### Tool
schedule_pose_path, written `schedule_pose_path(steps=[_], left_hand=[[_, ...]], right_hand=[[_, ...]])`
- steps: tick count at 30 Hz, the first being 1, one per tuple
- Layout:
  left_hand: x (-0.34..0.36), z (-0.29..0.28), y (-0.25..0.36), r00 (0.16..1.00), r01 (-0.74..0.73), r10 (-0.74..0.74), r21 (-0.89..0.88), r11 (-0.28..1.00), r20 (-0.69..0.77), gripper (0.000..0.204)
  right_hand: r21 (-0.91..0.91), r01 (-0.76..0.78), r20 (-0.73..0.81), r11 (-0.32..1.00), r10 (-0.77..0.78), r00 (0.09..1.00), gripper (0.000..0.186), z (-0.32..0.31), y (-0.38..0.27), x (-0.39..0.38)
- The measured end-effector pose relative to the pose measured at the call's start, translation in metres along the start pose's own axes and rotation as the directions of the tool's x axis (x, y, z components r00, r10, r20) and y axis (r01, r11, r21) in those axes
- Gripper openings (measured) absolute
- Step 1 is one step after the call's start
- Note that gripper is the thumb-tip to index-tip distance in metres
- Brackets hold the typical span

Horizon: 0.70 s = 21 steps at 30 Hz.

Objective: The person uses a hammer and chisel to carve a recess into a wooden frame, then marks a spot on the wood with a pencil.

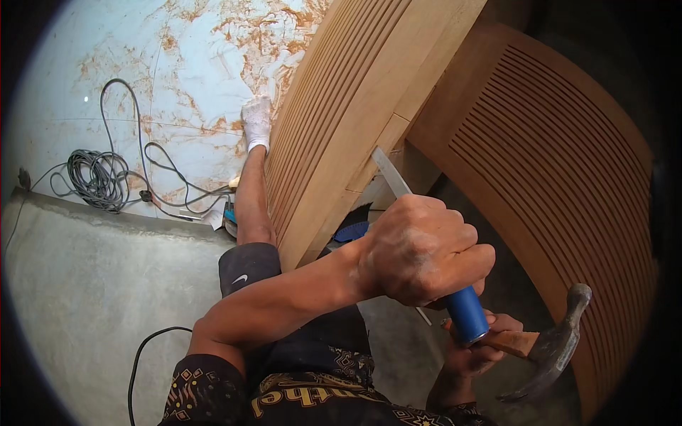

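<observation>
My left hand (430, 248) is closed in a fist around a chisel (465, 316) with a blue handle. The steel blade runs up and left from the fist, and its tip meets the edge of a curved wooden door panel (383, 121) with narrow slats, at a small recess. Below and to the right, my right hand (486, 348) grips the wooden handle of a claw hammer (558, 348). The hammer's metal head points off to the right, apart from the chisel's end. Part of the right hand is hidden behind the blue handle.
A second slatted curved panel (547, 128) stands at the right. My leg with a white sock (256, 122) lies along the first panel's left side. Coiled grey cable (99, 181) rests on a pale, stained sheet (192, 57). A blue brush-like item (352, 231) sits behind my left wrist.
</observation>
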<state>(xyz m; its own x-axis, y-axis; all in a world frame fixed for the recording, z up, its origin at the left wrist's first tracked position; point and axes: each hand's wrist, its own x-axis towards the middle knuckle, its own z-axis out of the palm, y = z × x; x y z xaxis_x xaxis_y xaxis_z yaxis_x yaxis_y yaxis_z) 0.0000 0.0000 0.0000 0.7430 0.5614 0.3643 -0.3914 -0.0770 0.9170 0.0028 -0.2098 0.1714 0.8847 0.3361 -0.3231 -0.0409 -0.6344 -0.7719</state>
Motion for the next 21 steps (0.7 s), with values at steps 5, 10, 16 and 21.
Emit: schedule_pose_path(steps=[5,10,16,21], left_hand=[[0.0,-0.003,0.001,1.0,0.002,-0.002,-0.01,1.0,0.012,0.022],[-0.001,-0.002,0.0,1.0,-0.001,0.001,-0.002,1.0,-0.008,0.022],[-0.001,-0.001,0.0,1.0,-0.001,0.001,0.022,1.0,-0.01,0.028],[-0.002,-0.002,0.001,1.0,0.0,0.0,0.031,1.0,-0.002,0.027]], right_hand=[[-0.088,-0.038,-0.156,0.995,0.024,0.988,0.08,0.017,-0.007,0.003],[-0.139,-0.098,-0.127,0.985,0.08,0.989,0.082,0.017,-0.012,0.004],[-0.093,-0.047,-0.106,0.995,0.037,0.994,0.08,0.015,-0.008,0.003],[-0.111,-0.103,-0.119,0.988,0.09,0.989,0.07,0.032,-0.021,0.012]])
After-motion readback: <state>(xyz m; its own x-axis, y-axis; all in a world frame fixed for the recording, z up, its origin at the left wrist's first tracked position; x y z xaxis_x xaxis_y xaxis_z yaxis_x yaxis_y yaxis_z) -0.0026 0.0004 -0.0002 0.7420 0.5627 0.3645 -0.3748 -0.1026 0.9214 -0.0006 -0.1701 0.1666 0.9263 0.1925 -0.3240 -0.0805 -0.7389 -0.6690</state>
